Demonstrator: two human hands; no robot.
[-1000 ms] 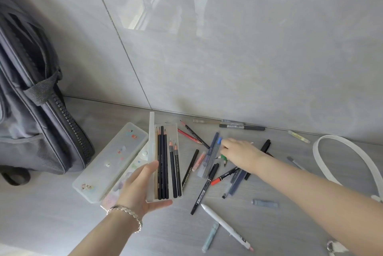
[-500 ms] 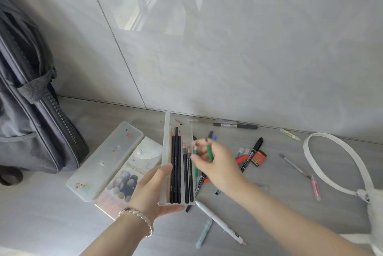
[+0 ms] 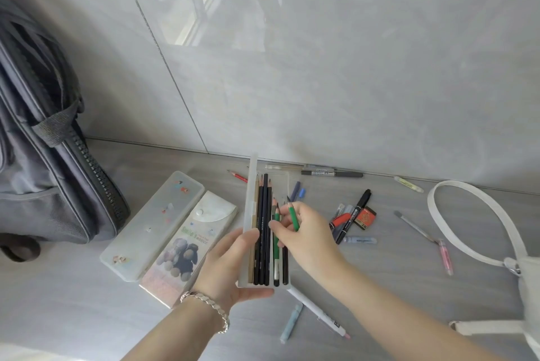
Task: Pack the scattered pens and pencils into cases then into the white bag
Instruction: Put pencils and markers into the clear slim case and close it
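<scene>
My left hand (image 3: 230, 267) holds an open clear pencil case (image 3: 251, 214) from below; several dark pencils lie side by side in it. My right hand (image 3: 306, 235) hovers over the case's right side, fingers pinched on two green pencils (image 3: 293, 216), one of them lowered into the case. Loose pens and markers (image 3: 355, 214) lie scattered on the grey floor to the right. The white bag (image 3: 530, 287) sits at the right edge, its strap (image 3: 455, 232) looped on the floor.
Two shut cases lie left of my hands: a frosted one (image 3: 152, 223) and one with a bear picture (image 3: 190, 240). A grey backpack (image 3: 43, 162) leans at the left. A tiled wall (image 3: 321, 68) rises close behind. A white pen (image 3: 318, 312) and a blue tube (image 3: 290, 322) lie near my right forearm.
My right hand picked green pencils from the scattered pile and carried them left to the case. My left hand lifted the case and brought it nearer.
</scene>
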